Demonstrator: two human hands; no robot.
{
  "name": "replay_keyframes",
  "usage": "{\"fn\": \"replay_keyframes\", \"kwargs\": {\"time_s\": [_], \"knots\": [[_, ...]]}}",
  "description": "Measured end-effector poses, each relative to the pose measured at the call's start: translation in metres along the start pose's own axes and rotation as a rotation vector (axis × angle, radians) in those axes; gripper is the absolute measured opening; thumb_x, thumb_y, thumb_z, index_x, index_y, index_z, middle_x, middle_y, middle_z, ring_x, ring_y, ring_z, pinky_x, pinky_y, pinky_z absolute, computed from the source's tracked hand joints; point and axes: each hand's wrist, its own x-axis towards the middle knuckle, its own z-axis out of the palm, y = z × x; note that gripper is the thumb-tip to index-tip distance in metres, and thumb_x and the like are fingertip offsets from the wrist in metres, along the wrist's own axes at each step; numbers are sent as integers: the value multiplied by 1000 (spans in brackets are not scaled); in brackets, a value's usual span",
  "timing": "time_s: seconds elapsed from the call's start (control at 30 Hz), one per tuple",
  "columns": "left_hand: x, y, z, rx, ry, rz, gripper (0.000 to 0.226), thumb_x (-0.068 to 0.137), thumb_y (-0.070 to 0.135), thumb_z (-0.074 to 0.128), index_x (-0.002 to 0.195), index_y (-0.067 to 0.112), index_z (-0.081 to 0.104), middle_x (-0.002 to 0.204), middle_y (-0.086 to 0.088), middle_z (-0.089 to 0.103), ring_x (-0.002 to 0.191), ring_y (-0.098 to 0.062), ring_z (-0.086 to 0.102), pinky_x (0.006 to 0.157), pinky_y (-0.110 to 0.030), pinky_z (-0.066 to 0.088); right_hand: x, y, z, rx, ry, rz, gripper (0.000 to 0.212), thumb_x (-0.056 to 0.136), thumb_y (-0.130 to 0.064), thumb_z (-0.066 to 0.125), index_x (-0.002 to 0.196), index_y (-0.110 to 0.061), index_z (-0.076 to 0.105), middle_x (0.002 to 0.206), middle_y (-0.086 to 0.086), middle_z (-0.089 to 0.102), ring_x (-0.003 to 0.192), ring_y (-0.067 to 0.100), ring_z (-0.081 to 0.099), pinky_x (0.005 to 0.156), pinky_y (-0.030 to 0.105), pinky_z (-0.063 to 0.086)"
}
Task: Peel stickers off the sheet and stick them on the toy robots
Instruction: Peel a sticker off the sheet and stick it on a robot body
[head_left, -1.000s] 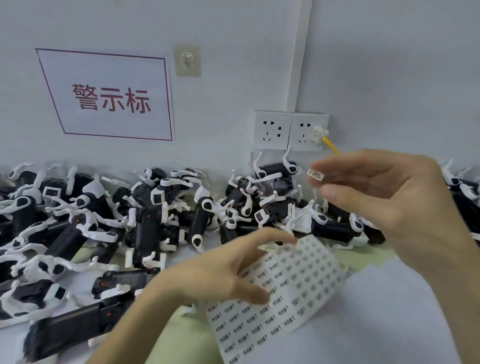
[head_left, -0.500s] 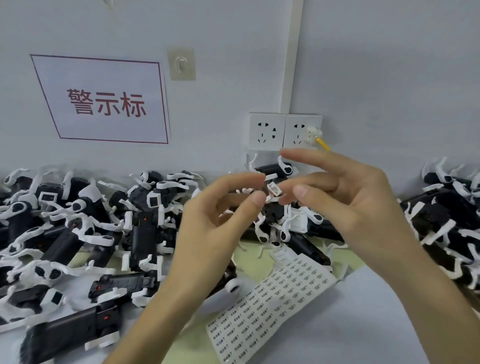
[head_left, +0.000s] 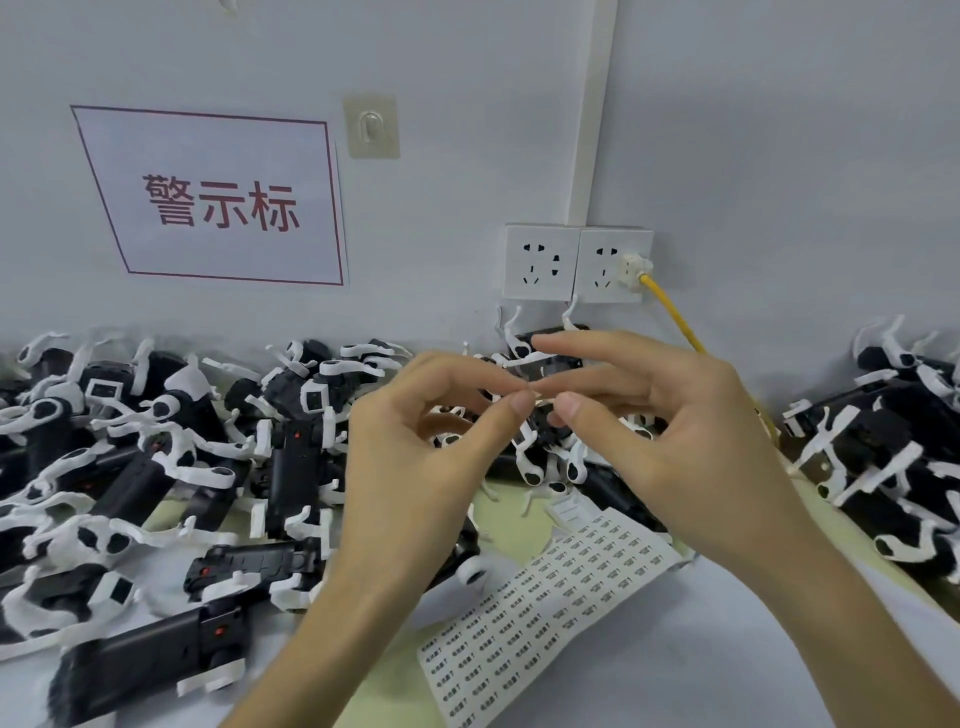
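Observation:
My left hand (head_left: 415, 457) and my right hand (head_left: 665, 441) meet fingertip to fingertip above the table, pinching a small white sticker (head_left: 543, 396) between them; the sticker shows only as a thin sliver. The sticker sheet (head_left: 550, 592), white with rows of small printed labels, lies flat on the table below my hands, touched by neither. Black-and-white toy robots (head_left: 306, 415) lie piled along the wall on the left, with more behind my fingers (head_left: 545, 358) and at the right (head_left: 893, 447).
A red-framed sign (head_left: 218, 202) with red characters and an adhesive hook (head_left: 371, 126) hang on the wall. Two wall sockets (head_left: 576, 262) hold a plug with a yellow cable (head_left: 675, 317). White paper (head_left: 727, 649) covers the near table.
My left hand let go of the sheet, which dropped flat onto the table, and rose to meet my right hand. Both hands now pinch the peeled sticker together.

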Motion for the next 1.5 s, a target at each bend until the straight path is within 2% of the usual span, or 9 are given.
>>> {"fn": "replay_keyframes", "kwargs": {"time_s": [0.27,0.57,0.7,0.8,0.9,1.03,1.23,1.37,1.5], "knots": [[1,-1,0,66,-87,-8,11,85,25,74,87,34,81,87,8,74,81,-15,67,72,-21,50,-2,4,4,-261,184,-256,12,82,-8,84,87,-18,79,82,-15,73,77,9,70,72,18,53],[4,5,-7,73,-203,-60,17,95,23,69,95,34,82,83,10,78,81,-1,70,69,-9,49,0,13,6,-412,170,-313,6,87,-15,76,85,-15,71,78,-11,66,73,10,63,71,21,47],[16,-5,-22,199,-262,-189,25,91,43,65,115,39,71,95,9,78,85,-8,73,83,-27,58,0,16,7,-394,127,-266,9,90,-12,73,87,-16,65,81,-14,62,76,9,62,72,17,45],[24,-19,-45,658,-483,-322,50,86,58,67,131,40,55,106,14,70,94,-9,69,92,-40,57,1,13,3,-282,158,-189,8,93,-16,68,88,-21,63,83,-17,65,81,9,65,74,8,43],[21,-29,-58,1021,-892,-517,74,79,67,72,142,46,41,114,22,57,104,-6,61,97,-35,53,1,10,1,-146,181,-103,11,93,-19,68,88,-27,62,83,-13,67,82,15,67,75,12,47],[13,-41,-46,1155,-1076,-521,75,84,43,76,145,52,32,93,19,53,91,-12,59,76,-28,49,1,10,3,-73,140,-22,9,91,-27,66,93,-35,65,90,-13,70,86,17,68,77,16,50],[23,-34,-57,833,-906,-405,78,90,34,76,147,59,29,122,16,61,100,-3,65,94,-29,54,3,6,-1,180,115,53,12,88,-21,67,97,-28,71,88,0,72,73,20,70,65,26,55],[23,-18,-48,271,-517,-317,63,95,33,72,137,65,38,111,16,70,99,-5,72,91,-29,57,4,0,-6,493,43,126,10,87,-16,65,92,-20,73,80,6,71,64,22,63,54,26,50],[15,-12,-30,-130,-461,-372,64,89,19,71,140,49,45,106,9,75,100,-17,73,85,-27,57,2,-2,-1,545,-11,186,8,84,-18,68,85,-21,74,75,7,68,59,19,59,53,24,47]]}}
